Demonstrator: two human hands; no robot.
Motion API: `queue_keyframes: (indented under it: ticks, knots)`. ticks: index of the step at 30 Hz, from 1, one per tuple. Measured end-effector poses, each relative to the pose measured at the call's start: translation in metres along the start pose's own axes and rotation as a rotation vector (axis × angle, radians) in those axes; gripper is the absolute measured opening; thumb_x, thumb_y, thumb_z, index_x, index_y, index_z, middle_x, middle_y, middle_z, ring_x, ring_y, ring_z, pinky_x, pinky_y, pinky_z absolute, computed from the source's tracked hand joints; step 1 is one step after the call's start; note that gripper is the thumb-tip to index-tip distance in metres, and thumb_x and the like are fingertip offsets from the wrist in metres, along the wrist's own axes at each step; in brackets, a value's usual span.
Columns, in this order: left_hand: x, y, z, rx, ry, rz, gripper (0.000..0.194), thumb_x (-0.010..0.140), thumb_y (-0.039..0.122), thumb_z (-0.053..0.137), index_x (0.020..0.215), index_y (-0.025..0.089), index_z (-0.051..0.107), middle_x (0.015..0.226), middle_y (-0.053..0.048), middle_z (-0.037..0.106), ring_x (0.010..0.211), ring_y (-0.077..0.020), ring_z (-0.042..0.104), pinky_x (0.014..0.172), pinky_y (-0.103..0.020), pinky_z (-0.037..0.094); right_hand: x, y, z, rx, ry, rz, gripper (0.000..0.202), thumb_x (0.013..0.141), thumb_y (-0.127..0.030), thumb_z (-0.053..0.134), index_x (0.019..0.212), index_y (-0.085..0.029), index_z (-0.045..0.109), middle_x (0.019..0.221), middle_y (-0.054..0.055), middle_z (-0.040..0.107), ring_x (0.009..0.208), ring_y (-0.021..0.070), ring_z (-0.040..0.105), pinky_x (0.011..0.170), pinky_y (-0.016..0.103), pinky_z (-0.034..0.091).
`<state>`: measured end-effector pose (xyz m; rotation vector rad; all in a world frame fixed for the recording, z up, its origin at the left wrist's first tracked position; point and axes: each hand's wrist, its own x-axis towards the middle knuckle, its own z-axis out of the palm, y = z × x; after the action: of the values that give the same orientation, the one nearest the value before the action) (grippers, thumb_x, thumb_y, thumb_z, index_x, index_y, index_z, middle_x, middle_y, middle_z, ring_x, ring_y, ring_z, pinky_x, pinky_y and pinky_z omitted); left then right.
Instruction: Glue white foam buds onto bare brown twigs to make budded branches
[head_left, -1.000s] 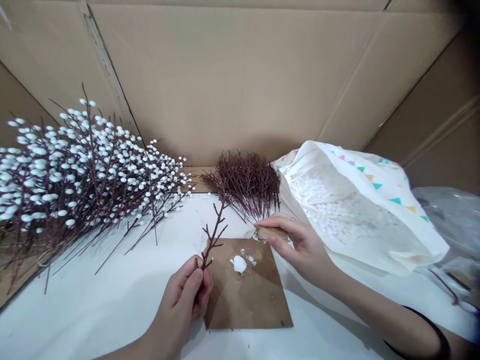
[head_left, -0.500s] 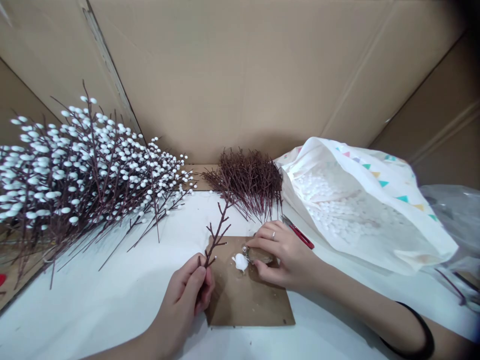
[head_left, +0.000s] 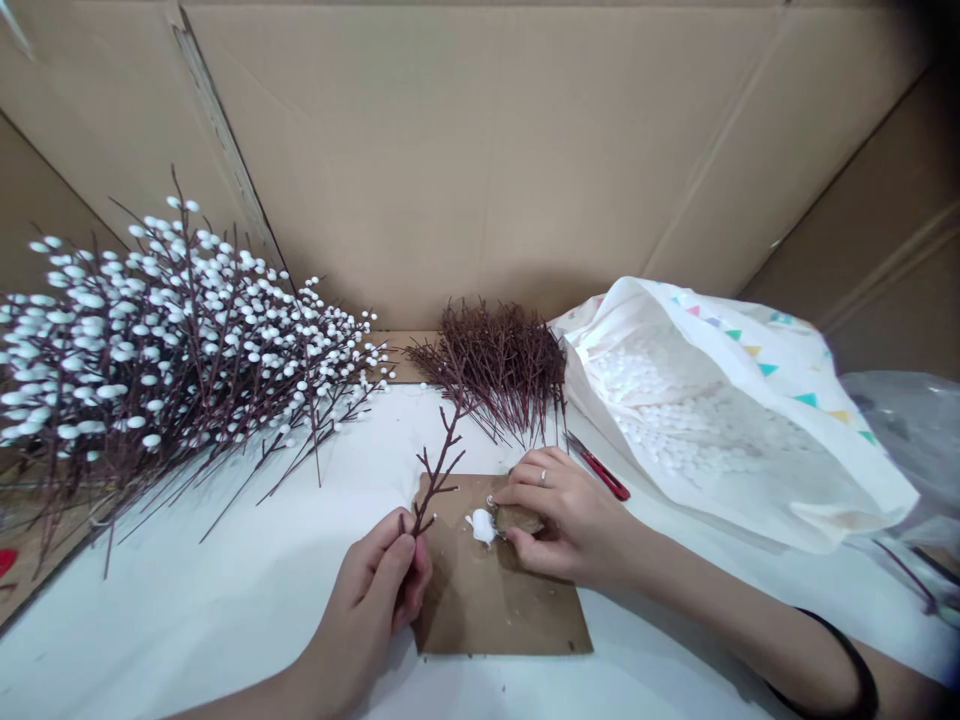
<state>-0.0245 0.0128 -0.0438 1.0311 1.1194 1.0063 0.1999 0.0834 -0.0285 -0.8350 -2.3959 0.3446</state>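
Cardboard walls enclose a white table. Landmark: brown cardboard square lying flat on the table near the front edge. Far left of the square, a big pile of dark branches tipped with white buds, stems fanned toward the square. Right of the square, a white bag with coloured triangles, open, full of small white foam beads. Behind the square, against the back wall, a bundle of bare dark-red twigs. Between the square and the bag, a red-handled tool, partly hidden, type unclear. Left hand sits at the square's left edge, thumb and fingers pinched on the base of a bare branched twig that stands up and leans right over the square's back-left corner. Right hand rests on the square's back edge, fingers closed round a small brown piece, its tip touching a white glue blob on the square.
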Motion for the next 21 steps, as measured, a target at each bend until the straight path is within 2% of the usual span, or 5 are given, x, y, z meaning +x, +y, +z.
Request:
queue_keyframes:
  ticks: [4, 7, 10, 14, 21]
  knots:
    - [0.002, -0.002, -0.001, -0.008, -0.007, 0.007, 0.034, 0.093, 0.043, 0.043, 0.068, 0.020, 0.046, 0.053, 0.007, 0.040, 0.046, -0.0090, 0.027, 0.045, -0.022, 0.021, 0.004, -0.001, -0.009, 0.391, 0.020, 0.248, 0.019, 0.078, -0.021, 0.055, 0.087, -0.019, 0.072, 0.079, 0.006, 0.068, 0.076, 0.0194, 0.060, 0.072, 0.035, 0.045]
    - [0.003, -0.003, -0.002, 0.002, -0.010, 0.015, 0.034, 0.094, 0.042, 0.042, 0.069, 0.020, 0.047, 0.053, 0.007, 0.040, 0.047, -0.0093, 0.027, 0.046, -0.023, 0.022, 0.007, -0.003, -0.017, 0.714, 0.070, 0.480, 0.023, 0.084, -0.032, 0.054, 0.087, -0.020, 0.073, 0.086, 0.006, 0.071, 0.077, 0.0192, 0.063, 0.071, 0.033, 0.049]
    - [0.002, -0.002, -0.002, 0.013, -0.002, 0.023, 0.035, 0.094, 0.042, 0.042, 0.068, 0.020, 0.047, 0.053, 0.007, 0.040, 0.048, -0.0096, 0.028, 0.046, -0.022, 0.022, 0.008, -0.005, -0.021, 0.859, 0.176, 0.570, 0.028, 0.083, -0.041, 0.055, 0.087, -0.020, 0.074, 0.092, 0.008, 0.073, 0.082, 0.0201, 0.064, 0.077, 0.035, 0.050]
    - [0.000, 0.001, -0.001, -0.051, -0.003, -0.007, 0.037, 0.088, 0.047, 0.053, 0.064, 0.019, 0.047, 0.055, 0.008, 0.035, 0.050, -0.0093, 0.023, 0.045, -0.021, 0.018, 0.008, -0.011, -0.022, 0.786, 0.294, 0.509, 0.029, 0.086, -0.042, 0.054, 0.096, -0.022, 0.073, 0.095, 0.007, 0.073, 0.082, 0.0192, 0.065, 0.080, 0.036, 0.052]
    - [-0.001, 0.001, 0.002, -0.118, 0.031, -0.014, 0.041, 0.082, 0.050, 0.060, 0.060, 0.018, 0.047, 0.057, 0.007, 0.037, 0.054, -0.0098, 0.025, 0.048, -0.020, 0.022, 0.008, -0.027, -0.035, 0.271, 0.513, 0.262, 0.024, 0.093, -0.027, 0.050, 0.113, -0.027, 0.064, 0.110, 0.005, 0.066, 0.102, 0.0184, 0.060, 0.085, 0.032, 0.048]
